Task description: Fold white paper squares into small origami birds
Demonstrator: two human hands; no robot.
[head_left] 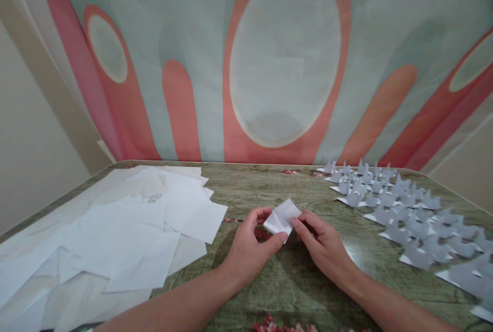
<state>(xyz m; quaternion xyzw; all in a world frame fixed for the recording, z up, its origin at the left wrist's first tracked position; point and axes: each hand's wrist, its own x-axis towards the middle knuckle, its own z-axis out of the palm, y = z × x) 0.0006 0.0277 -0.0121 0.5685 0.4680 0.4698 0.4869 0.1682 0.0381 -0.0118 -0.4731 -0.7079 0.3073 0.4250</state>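
A small folded piece of white paper (284,215) is held between my two hands just above the middle of the table. My left hand (252,237) grips its left side and lower edge, with the thumb in front and the fingers behind. At its right corner, my right hand (318,237) pinches the paper between thumb and fingers. Creases show on the paper's face, and its layers are visible along the lower left edge. The fingertips behind it are partly hidden.
A wide heap of loose white paper sheets (127,234) covers the left of the wood-patterned table (246,183). On the right stand rows of several folded white paper figures (418,224). Behind the table hangs a backdrop (208,24) with coral shapes.
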